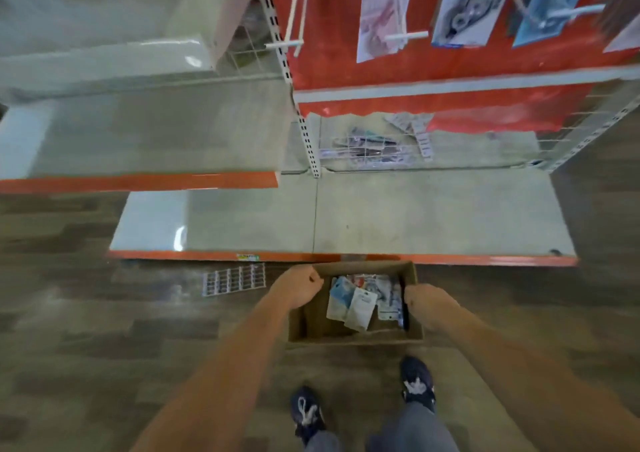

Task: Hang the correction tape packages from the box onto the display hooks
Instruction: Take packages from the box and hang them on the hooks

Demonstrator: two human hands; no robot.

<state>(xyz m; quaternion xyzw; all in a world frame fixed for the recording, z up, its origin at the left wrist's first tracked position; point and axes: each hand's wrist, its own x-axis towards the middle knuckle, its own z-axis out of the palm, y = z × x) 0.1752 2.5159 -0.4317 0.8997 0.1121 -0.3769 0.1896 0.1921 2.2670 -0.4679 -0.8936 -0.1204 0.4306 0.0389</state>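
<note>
Here both hands grip the cardboard box (356,335) by its side walls: the left hand (298,287) curls over the left rim, the right hand (426,304) over the right. Between them, inside, lie the correction tape packages (360,301). Well above, the display hooks (407,36) jut from the red panel (332,28).

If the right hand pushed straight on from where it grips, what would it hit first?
The right hand points left across the box, so it would likely meet the correction tape packages inside first; depth is unclear.
</note>
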